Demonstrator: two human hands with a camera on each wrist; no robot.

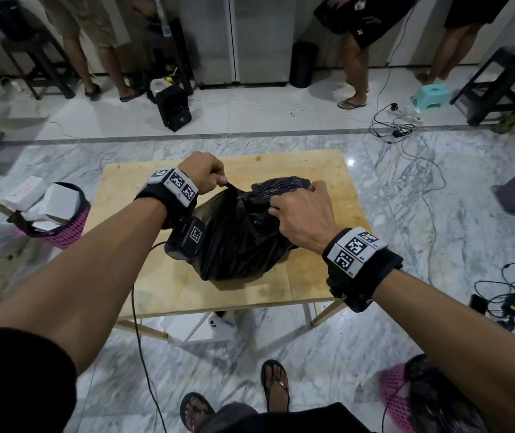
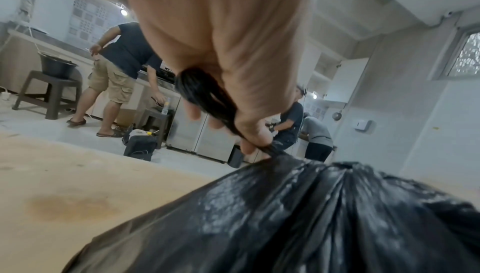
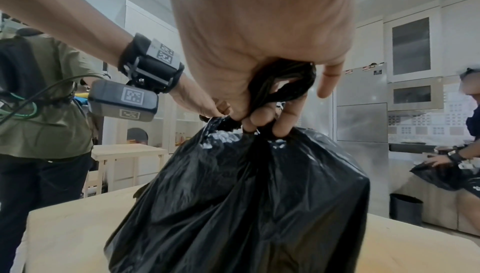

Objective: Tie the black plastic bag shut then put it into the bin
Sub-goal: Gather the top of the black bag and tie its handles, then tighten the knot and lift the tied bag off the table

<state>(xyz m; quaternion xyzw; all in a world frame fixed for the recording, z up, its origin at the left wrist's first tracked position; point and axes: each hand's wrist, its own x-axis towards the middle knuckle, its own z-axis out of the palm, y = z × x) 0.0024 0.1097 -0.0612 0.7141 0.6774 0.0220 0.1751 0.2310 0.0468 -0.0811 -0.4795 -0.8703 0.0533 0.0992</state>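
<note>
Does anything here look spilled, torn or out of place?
Nothing stands out. The black plastic bag sits intact on the wooden table, both hands pulling its bunched top; a brownish stain marks the tabletop.

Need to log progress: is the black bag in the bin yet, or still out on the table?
Out. The black bag sits on the wooden table, its gathered top gripped by the left hand and right hand.
</note>
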